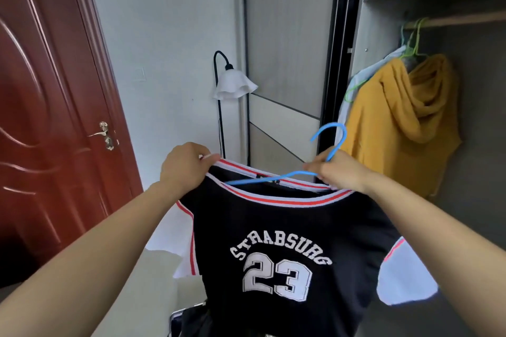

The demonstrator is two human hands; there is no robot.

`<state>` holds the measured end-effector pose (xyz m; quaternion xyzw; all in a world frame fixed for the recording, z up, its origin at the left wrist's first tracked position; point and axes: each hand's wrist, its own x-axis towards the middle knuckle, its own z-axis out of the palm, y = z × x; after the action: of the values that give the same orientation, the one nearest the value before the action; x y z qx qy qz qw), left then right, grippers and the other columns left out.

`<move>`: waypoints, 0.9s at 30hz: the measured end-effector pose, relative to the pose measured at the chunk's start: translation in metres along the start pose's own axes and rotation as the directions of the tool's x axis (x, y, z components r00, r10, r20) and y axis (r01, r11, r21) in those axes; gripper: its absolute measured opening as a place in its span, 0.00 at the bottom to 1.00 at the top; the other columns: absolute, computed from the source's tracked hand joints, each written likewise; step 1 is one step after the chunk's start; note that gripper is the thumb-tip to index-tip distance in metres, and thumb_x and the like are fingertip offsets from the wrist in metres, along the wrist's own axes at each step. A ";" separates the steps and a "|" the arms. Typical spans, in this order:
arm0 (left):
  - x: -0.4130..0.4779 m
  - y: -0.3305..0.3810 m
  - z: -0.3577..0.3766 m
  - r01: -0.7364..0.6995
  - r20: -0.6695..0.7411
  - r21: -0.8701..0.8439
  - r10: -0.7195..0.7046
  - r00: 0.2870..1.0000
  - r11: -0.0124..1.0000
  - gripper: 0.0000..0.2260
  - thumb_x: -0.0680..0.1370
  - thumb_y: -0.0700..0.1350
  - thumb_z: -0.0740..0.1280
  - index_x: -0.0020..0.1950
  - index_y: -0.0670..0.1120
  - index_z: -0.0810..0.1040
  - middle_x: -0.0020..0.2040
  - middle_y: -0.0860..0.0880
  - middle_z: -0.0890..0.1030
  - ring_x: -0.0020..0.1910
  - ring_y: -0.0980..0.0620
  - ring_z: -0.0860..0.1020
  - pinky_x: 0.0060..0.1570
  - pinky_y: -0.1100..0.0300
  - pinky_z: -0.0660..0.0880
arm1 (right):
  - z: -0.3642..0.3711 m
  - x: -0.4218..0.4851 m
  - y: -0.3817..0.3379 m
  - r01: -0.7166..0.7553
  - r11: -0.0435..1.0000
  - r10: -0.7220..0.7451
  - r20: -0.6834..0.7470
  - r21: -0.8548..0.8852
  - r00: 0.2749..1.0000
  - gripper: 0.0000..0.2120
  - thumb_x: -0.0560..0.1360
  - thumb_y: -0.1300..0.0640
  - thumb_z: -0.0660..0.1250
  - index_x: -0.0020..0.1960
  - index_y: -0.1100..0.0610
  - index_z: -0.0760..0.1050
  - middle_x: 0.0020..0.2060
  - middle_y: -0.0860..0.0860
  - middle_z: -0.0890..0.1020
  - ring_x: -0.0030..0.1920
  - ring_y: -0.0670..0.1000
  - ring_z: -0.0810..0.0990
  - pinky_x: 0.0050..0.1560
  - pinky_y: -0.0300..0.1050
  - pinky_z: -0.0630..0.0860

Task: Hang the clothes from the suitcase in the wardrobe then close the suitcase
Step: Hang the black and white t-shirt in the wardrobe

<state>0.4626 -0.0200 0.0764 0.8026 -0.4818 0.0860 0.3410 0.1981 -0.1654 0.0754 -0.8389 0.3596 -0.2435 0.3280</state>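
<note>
Two hands busy on the black jersey (273, 241), which hangs between and below them. Pinching the collar with the left hand (186, 169); clutching the blue hanger (336, 149) at its neck with the right hand (339, 172). Threading step, by the look. Next: seat both shoulders, then hook onto the rail (465, 19), up and right of the right hand.

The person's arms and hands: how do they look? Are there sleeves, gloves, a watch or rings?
The left forearm and the right forearm are bare as far as the picture shows them; no sleeve is in view. The left hand and the right hand wear no gloves. No watch, bracelet or ring shows on the sides that face the camera.
</note>
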 end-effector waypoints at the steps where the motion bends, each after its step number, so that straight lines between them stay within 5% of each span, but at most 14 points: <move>1: -0.002 0.006 0.003 -0.032 -0.004 0.003 0.032 0.999 0.999 0.17 0.77 0.57 0.66 0.39 0.45 0.82 0.33 0.46 0.79 0.36 0.45 0.77 0.37 0.57 0.72 | -0.002 0.002 -0.004 0.006 1.000 -0.005 -0.032 0.022 0.999 0.24 0.77 0.54 0.68 0.27 0.55 0.60 0.21 0.49 0.61 0.22 0.47 0.58 0.25 0.38 0.58; 5: -0.005 0.022 0.016 -0.088 -0.012 0.003 0.088 0.996 0.996 0.18 0.76 0.55 0.67 0.35 0.42 0.80 0.32 0.47 0.76 0.34 0.49 0.73 0.30 0.61 0.65 | 0.003 0.001 -0.010 -0.033 0.997 0.038 0.075 -0.064 0.996 0.23 0.76 0.53 0.69 0.25 0.56 0.68 0.20 0.51 0.65 0.19 0.47 0.60 0.22 0.36 0.59; 9: -0.010 0.022 0.023 -0.149 -0.018 -0.049 0.148 0.989 0.988 0.22 0.78 0.57 0.64 0.32 0.41 0.76 0.28 0.47 0.71 0.29 0.51 0.69 0.29 0.60 0.63 | -0.005 0.002 -0.015 -0.010 1.000 0.010 -0.009 0.002 1.000 0.19 0.76 0.53 0.71 0.31 0.61 0.72 0.20 0.50 0.66 0.20 0.47 0.61 0.24 0.38 0.61; 14: -0.021 0.023 0.042 -0.223 0.037 -0.088 0.227 0.973 0.971 0.17 0.79 0.62 0.55 0.47 0.55 0.80 0.45 0.54 0.74 0.49 0.54 0.70 0.48 0.57 0.66 | -0.011 0.005 -0.017 0.001 0.997 0.009 -0.137 0.075 0.991 0.24 0.75 0.54 0.71 0.23 0.54 0.68 0.21 0.50 0.65 0.23 0.48 0.62 0.28 0.40 0.62; 17: -0.027 0.016 0.061 -0.277 0.153 -0.065 0.284 0.946 0.959 0.21 0.78 0.65 0.53 0.41 0.49 0.72 0.35 0.52 0.73 0.39 0.50 0.73 0.38 0.57 0.68 | -0.013 0.005 -0.019 -0.007 0.995 0.024 -0.177 0.098 0.984 0.20 0.75 0.54 0.71 0.29 0.58 0.66 0.22 0.51 0.64 0.22 0.47 0.61 0.28 0.39 0.63; 19: -0.033 0.017 0.071 -0.299 0.102 -0.068 0.305 0.947 0.952 0.21 0.78 0.64 0.54 0.40 0.48 0.69 0.32 0.52 0.71 0.34 0.50 0.72 0.35 0.57 0.68 | -0.013 0.006 -0.021 -0.002 0.997 0.017 -0.192 0.078 0.981 0.21 0.75 0.54 0.71 0.29 0.58 0.66 0.22 0.51 0.65 0.22 0.47 0.62 0.28 0.39 0.63; 23: -0.037 0.027 0.084 -0.296 -0.026 -0.019 0.296 0.955 0.955 0.17 0.79 0.62 0.54 0.52 0.50 0.71 0.46 0.52 0.71 0.48 0.52 0.69 0.51 0.56 0.65 | -0.020 0.007 -0.025 -0.010 1.000 0.003 -0.227 -0.029 0.974 0.19 0.76 0.53 0.69 0.31 0.59 0.68 0.24 0.52 0.67 0.23 0.46 0.63 0.29 0.39 0.64; 27: -0.031 0.019 0.084 -0.371 -0.047 -0.031 0.370 0.928 0.928 0.23 0.79 0.63 0.49 0.60 0.50 0.73 0.52 0.52 0.69 0.54 0.52 0.67 0.56 0.55 0.64 | -0.033 0.002 -0.020 -0.001 1.000 -0.007 -0.277 -0.028 0.961 0.17 0.77 0.53 0.68 0.34 0.61 0.71 0.27 0.55 0.67 0.25 0.47 0.63 0.31 0.41 0.64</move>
<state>0.4150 -0.0565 0.0078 0.6885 -0.6193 0.1552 0.3440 0.1868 -0.1688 0.1126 -0.8018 0.4039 -0.3539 0.2622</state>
